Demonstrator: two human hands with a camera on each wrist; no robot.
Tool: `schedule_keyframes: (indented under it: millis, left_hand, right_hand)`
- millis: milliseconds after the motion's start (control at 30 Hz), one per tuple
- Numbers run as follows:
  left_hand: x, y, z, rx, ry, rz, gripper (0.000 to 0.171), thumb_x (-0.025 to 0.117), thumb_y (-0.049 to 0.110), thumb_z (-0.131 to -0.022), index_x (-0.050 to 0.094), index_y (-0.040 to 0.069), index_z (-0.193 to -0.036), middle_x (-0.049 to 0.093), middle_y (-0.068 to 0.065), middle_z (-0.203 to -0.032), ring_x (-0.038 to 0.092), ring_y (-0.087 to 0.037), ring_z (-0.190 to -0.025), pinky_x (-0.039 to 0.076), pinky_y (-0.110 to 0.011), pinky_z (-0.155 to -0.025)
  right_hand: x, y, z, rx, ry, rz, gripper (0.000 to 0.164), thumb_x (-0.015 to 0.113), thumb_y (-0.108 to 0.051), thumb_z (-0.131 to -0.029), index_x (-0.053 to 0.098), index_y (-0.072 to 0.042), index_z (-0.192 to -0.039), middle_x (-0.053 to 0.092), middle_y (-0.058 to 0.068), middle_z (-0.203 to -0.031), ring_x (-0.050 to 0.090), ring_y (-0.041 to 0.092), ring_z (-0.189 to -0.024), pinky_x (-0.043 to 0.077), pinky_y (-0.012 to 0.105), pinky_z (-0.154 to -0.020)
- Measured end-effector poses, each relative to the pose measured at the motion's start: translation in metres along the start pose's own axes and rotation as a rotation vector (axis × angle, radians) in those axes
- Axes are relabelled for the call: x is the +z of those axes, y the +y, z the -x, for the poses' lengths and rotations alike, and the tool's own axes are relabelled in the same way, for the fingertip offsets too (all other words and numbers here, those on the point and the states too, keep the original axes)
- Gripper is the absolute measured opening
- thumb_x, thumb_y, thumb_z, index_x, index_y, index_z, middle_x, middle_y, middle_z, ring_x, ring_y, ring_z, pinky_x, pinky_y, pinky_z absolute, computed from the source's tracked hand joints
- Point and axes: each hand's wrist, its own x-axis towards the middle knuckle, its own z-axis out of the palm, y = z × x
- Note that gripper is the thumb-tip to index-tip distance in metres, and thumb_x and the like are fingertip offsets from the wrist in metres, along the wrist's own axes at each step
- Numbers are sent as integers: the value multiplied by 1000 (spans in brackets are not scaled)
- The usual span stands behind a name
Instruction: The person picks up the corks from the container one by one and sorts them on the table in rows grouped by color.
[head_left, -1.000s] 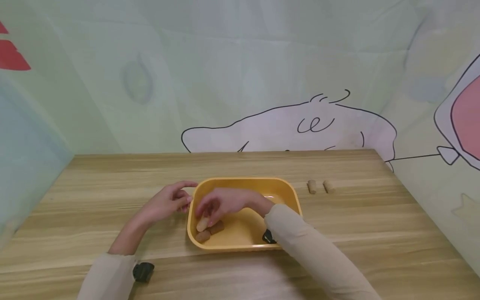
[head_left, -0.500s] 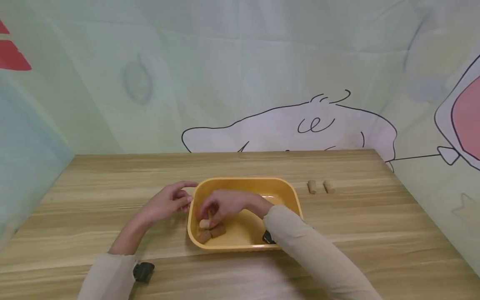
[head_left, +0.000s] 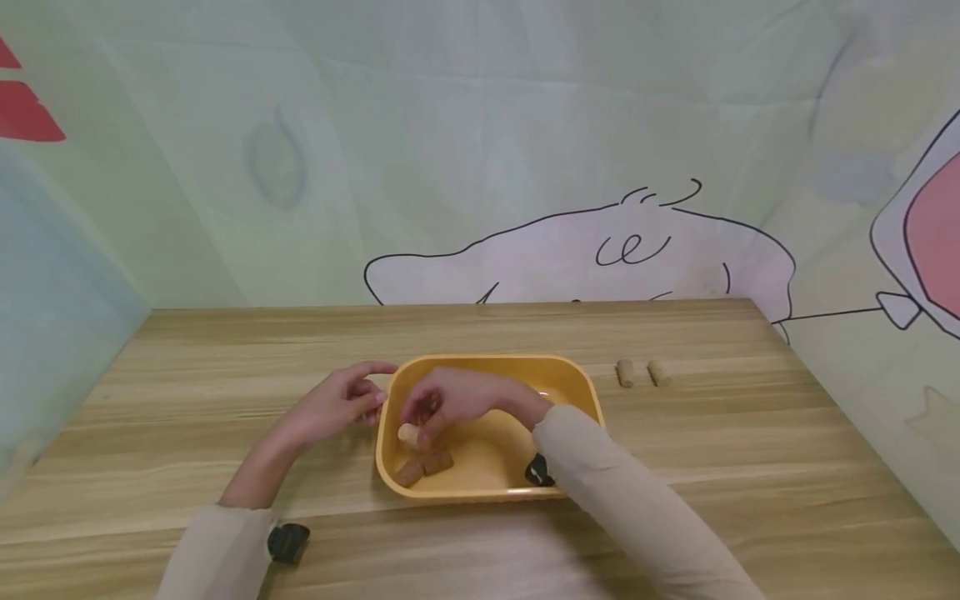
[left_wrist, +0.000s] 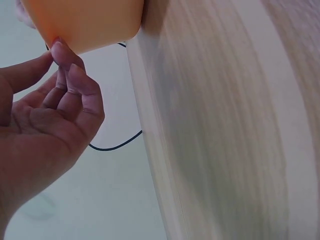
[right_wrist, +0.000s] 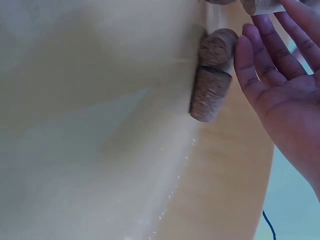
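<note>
My right hand (head_left: 457, 396) is inside the yellow plastic bin (head_left: 491, 497), pinching a pale cork stopper (head_left: 410, 434) between thumb and fingers, above the bin's floor. Two browner cork stoppers, a left one (head_left: 408, 473) and a right one (head_left: 438, 462), lie end to end in the near left corner. In the right wrist view the held cork (right_wrist: 257, 5) is cut off by the top edge, with the right hand (right_wrist: 285, 85) beside it. Outside the bin, my left hand (head_left: 330, 407) rests its fingertips at the left wall, fingers loosely bent; the left wrist view shows fingertips against the orange-looking wall (left_wrist: 95, 25).
Two more cork stoppers, one (head_left: 625, 373) and another (head_left: 658, 373), lie on the wooden table (head_left: 750, 467) to the right of the bin. Behind the table hangs a pale printed cloth (head_left: 480, 150). A dark wrist camera (head_left: 288, 543) sits at the left sleeve.
My right hand has risen slightly with the pale cork, lifting it away from the two brown corks, which have shifted a little. The left hand stays at the bin's wall.
</note>
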Motion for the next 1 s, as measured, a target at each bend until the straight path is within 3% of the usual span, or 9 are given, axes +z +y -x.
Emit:
schedule_keyframes:
  millis: [333, 500, 733, 1000]
  left_hand:
    - [0, -1, -1, -3, -6, -5, 40, 48, 3, -94, 38, -6, -132, 56, -7, -75, 52, -21, -71, 45, -32, -66]
    - [0, 0, 0, 9, -4, 3, 40, 48, 2, -94, 38, -8, -131, 56, -7, -76, 52, -19, -70, 46, -31, -65]
    - [2, 1, 0, 5, 5, 2, 40, 48, 1, -93, 38, -9, -131, 56, -8, -76, 52, -18, -69, 47, -32, -65]
    - [2, 1, 0, 7, 6, 3, 41, 49, 2, -93, 38, -8, -131, 55, -7, -76, 52, -19, -69, 46, -30, -63]
  right_hand:
    - [-28, -20, 20, 88, 105, -55, 26, 71, -11, -80, 64, -6, -104, 63, -1, -95, 59, 11, -87, 48, 28, -77]
    - [-49, -28, 38, 78, 185, -46, 28, 68, -7, -82, 60, -1, -108, 63, 3, -99, 58, 14, -92, 45, 26, -82]
    - [-76, -30, 79, 174, 324, 17, 29, 68, -12, -83, 62, -5, -110, 64, 3, -93, 59, 18, -85, 49, 30, -76]
    - [-94, -14, 132, 254, 424, 39, 25, 64, -10, -85, 62, -4, -109, 63, 7, -93, 59, 23, -82, 51, 35, -73]
